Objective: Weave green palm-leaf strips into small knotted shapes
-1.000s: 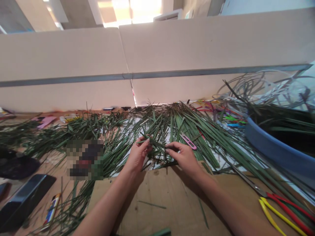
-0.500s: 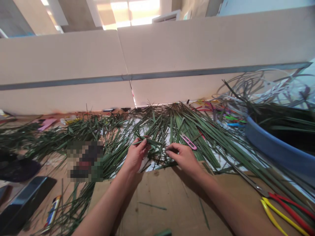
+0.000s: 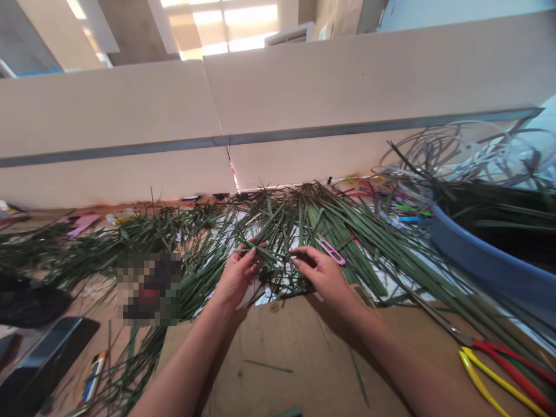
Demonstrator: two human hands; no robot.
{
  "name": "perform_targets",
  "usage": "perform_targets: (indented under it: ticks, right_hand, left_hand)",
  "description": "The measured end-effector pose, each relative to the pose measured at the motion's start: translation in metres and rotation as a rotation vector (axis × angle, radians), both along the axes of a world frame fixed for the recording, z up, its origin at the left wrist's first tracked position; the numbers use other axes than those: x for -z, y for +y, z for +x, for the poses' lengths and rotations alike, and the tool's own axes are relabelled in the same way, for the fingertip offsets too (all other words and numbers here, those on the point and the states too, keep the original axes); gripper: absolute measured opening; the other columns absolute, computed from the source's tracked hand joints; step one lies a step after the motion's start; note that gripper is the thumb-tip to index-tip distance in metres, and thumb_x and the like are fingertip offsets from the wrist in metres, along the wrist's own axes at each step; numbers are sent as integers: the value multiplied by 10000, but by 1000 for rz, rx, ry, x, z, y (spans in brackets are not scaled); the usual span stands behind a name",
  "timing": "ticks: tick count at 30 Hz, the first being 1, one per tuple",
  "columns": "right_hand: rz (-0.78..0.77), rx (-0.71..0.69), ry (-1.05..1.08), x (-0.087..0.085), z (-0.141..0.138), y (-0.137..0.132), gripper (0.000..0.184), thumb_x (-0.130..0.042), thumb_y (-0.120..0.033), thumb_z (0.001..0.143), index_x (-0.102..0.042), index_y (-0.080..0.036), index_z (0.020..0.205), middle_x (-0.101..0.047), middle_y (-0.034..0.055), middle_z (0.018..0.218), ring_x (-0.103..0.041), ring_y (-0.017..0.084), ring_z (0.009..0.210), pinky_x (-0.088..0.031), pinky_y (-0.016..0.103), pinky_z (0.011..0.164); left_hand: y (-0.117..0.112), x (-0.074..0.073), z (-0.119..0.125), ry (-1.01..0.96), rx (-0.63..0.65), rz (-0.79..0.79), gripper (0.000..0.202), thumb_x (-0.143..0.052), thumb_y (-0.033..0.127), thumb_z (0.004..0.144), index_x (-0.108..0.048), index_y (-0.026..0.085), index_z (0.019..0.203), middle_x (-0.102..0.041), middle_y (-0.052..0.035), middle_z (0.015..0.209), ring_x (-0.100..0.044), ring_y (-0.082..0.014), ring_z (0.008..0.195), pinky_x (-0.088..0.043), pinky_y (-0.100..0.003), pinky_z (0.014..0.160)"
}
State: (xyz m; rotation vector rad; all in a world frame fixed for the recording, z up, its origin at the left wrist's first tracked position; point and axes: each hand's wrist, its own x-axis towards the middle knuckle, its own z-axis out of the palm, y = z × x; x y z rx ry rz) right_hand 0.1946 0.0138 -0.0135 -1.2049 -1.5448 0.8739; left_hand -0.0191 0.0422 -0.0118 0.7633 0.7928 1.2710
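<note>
My left hand (image 3: 238, 275) pinches some narrow green leaf strips (image 3: 270, 253) between thumb and fingers, above the pile in the middle. At the strips' right-hand end, the thumb and forefinger of my right hand (image 3: 320, 271) close on the tips. Exactly how many strips each hand grips is hard to make out against the pile. Just beyond my right hand, a pair of pink thread snips (image 3: 332, 251) lies on long green leaves (image 3: 358, 246). Below both forearms is a sheet of brown cardboard (image 3: 278, 353) with a few leaf scraps on it.
Scissors with red and yellow handles (image 3: 499, 362) lie at the right, below a blue tub (image 3: 486, 249) of leaves. Pale coiled strips (image 3: 434, 147) rise behind it. To the left are a dark phone-like object (image 3: 52, 359) and a lighter (image 3: 93, 376). A pale low wall (image 3: 347, 87) stands behind.
My right hand's fingertips have moved slightly left and up, onto the ends of the leaf strips. My left hand keeps its pinch. The camera view has shifted slightly.
</note>
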Motion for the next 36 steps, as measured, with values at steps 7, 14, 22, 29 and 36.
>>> perform_targets:
  ticks: [7, 14, 22, 29, 36]
  right_hand:
    - [-19, -24, 25, -1, -5, -3, 149, -664, -297, 822, -747, -203, 903, -766, 65, 899, -681, 234, 838, -501, 359, 786]
    - [275, 63, -262, -10, -2, -9, 138, -608, -171, 860, -730, -233, 843, -755, 52, 883, -672, 235, 870, -479, 371, 825]
    - [314, 80, -360, -6, -2, -8, 126, -612, -160, 884, -716, -216, 841, -743, 58, 861, -664, 243, 851, -460, 361, 799]
    - [353, 150, -264, -8, 1, -7, 130, -581, -246, 953, -702, -230, 998, -736, 76, 1026, -641, 255, 999, -453, 377, 893]
    - [195, 66, -177, 1, -2, -3, 205, -603, -368, 940, -703, -218, 842, -700, 65, 849, -623, 241, 851, -453, 362, 776]
  left_hand:
    - [-7, -5, 8, 13, 53, -2, 409, -891, 298, 709, -735, 175, 1065, -768, -71, 1074, -682, -118, 790, -541, -220, 715]
    - [-9, -6, 10, 2, 46, -44, 428, -936, 341, 631, -750, 156, 969, -762, -51, 895, -681, -137, 756, -543, -245, 727]
    - [-10, -5, 13, 14, 50, -39, 447, -933, 330, 633, -723, 156, 988, -747, -51, 896, -683, -143, 751, -545, -252, 709]
    - [-7, 1, 11, 11, -102, -50, 449, -942, 322, 618, -671, 178, 946, -746, -36, 934, -693, -150, 806, -563, -282, 767]
    - [-11, 1, 16, 25, -142, 28, 462, -944, 363, 604, -667, 182, 926, -726, -30, 967, -696, -169, 881, -550, -304, 810]
